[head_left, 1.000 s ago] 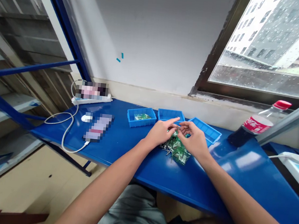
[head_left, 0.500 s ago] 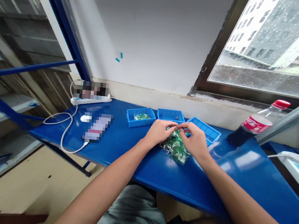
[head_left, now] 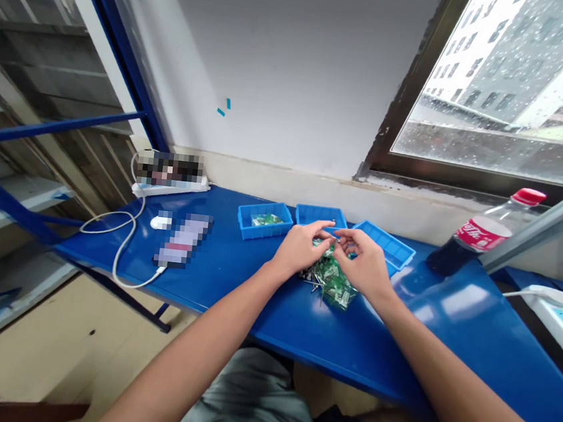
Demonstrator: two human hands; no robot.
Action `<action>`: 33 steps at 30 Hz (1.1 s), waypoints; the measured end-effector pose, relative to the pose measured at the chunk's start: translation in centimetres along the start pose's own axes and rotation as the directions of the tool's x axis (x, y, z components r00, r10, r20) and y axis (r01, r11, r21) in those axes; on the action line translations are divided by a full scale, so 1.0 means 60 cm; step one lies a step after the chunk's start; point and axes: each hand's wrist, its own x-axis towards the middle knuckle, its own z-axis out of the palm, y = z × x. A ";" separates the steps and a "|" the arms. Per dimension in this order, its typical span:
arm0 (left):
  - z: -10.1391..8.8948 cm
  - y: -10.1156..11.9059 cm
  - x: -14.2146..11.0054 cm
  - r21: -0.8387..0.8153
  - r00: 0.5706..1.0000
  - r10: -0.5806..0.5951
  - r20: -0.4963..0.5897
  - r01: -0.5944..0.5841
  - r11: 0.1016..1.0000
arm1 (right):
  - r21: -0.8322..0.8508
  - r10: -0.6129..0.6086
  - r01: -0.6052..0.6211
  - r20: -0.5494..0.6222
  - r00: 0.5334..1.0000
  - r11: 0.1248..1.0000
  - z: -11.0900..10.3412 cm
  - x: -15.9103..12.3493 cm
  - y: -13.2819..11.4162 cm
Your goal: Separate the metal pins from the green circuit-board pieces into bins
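Note:
My left hand (head_left: 302,245) and my right hand (head_left: 363,260) meet above a heap of small green and clear parts (head_left: 337,285) on the blue table. Fingertips of both hands are pinched close together around something tiny, too small to name. Dark metal pins or screws (head_left: 311,276) lie at the heap's left side, partly under my left hand. Just beyond the hands stand three blue bins: the left bin (head_left: 259,235) holds some green pieces, the middle bin (head_left: 321,212) is partly hidden by my left hand, and the right bin (head_left: 398,253) is partly behind my right hand.
A cola bottle (head_left: 485,232) with a red cap leans in view at the right, beside a grey metal bar (head_left: 546,222). On the left lie a phone (head_left: 184,241) on a white cable (head_left: 118,254), a white mouse-like object (head_left: 162,220) and a power strip (head_left: 173,188).
The fingers of both hands have shifted slightly; my left index finger is lifted more and a small gap shows between the fingertips. The heap and bins look the same.

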 end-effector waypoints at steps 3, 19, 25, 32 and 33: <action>-0.001 0.004 -0.001 0.035 1.000 0.022 0.007 -0.022 0.999 | -0.065 -0.036 0.034 -0.026 0.999 0.997 -0.004 0.001 -0.004; 0.000 -0.015 0.004 0.045 0.999 0.044 0.011 -0.045 0.998 | 0.036 0.050 -0.049 -0.021 0.999 0.998 -0.005 0.000 -0.004; 0.003 -0.013 0.002 0.013 0.999 0.047 0.001 -0.047 0.999 | 0.071 0.073 -0.074 0.017 0.997 0.995 -0.004 0.001 -0.002; 0.003 -0.005 0.001 -0.011 1.000 0.030 -0.006 -0.030 0.999 | 0.017 0.015 -0.015 0.012 1.000 1.000 -0.001 0.003 0.003; 0.002 -0.004 0.001 -0.012 1.000 0.026 -0.001 -0.026 1.000 | -0.005 -0.007 0.007 0.011 1.000 1.000 -0.001 0.003 0.003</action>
